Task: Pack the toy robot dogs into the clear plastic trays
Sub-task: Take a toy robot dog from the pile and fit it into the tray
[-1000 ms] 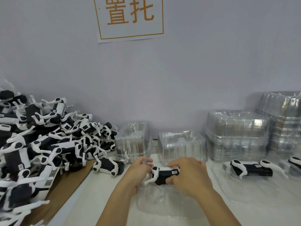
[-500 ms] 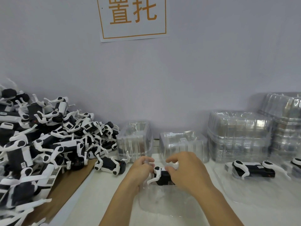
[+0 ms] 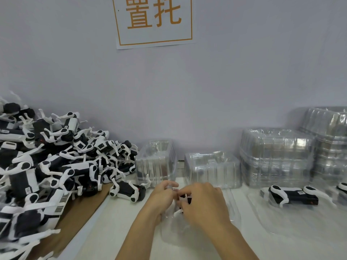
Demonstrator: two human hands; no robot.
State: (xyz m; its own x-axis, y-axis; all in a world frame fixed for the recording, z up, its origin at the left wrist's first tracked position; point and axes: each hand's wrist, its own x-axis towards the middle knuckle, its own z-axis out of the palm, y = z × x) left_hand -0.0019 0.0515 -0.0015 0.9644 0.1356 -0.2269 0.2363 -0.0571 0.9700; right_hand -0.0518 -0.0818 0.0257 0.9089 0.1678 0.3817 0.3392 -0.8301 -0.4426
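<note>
Seating step, by my read: both hands are working one toy robot dog into the clear tray on the near middle of the worktop. Left hand has fingers curled at the dog's left end; right hand is curled over the top and covers most of it. Only a bit of black body and one white leg show between them.

Next move probably needs the legs folded flat to match the moulded pocket, then a press down until it sits.

To the right, a packed dog lies in another tray; a further one is cut off at the right edge. A loose dog lies left of the hands, near the big dog pile on the far left.

Farther back along the wall: two short tray stacks, then taller tray stacks on the right. Sign on the wall above.

Hard to tell: the tray's edges and pocket shape under the hands (clear on white), whether the dog is already seated, and how many trays are in each stack.
</note>
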